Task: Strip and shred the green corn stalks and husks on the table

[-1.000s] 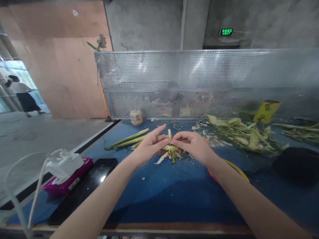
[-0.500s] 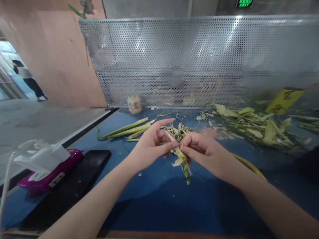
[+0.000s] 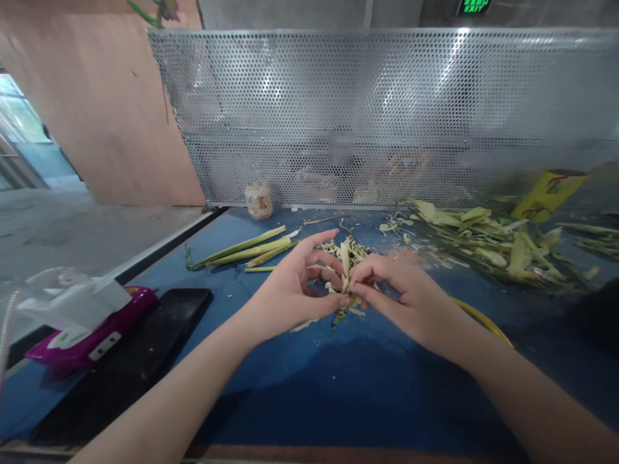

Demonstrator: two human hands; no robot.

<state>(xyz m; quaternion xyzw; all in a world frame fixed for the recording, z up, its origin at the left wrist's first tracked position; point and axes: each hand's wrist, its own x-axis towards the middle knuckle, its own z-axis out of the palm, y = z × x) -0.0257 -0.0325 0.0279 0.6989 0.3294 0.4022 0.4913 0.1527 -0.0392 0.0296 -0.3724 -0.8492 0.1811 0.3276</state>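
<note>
Between my hands is a pale yellow-green plant piece (image 3: 345, 261), like a peeled shoot or folded husk, standing roughly upright with a darker green lower end. My right hand (image 3: 403, 293) pinches it from the right with thumb and curled fingers. On the left side, my left hand (image 3: 297, 290) has its thumb tip at the base of the piece and its middle fingers bent round it; the index finger is stretched out above. Just behind lies a heap of small pale and dark plant scraps (image 3: 360, 251), partly hidden by my fingers.
Long green stalks (image 3: 242, 251) lie at left on the blue table (image 3: 329, 399). A husk heap (image 3: 493, 248) and a yellow container (image 3: 551, 193) are at right. A clear jar (image 3: 258, 201) stands before the perforated metal screen (image 3: 314, 96). A black tray (image 3: 159, 341) and purple tissue box (image 3: 97, 335) sit left.
The plant piece has turned: its leafy green end pointed down toward me before, and now a pale blade stands up between my hands. My left fingers have spread slightly.
</note>
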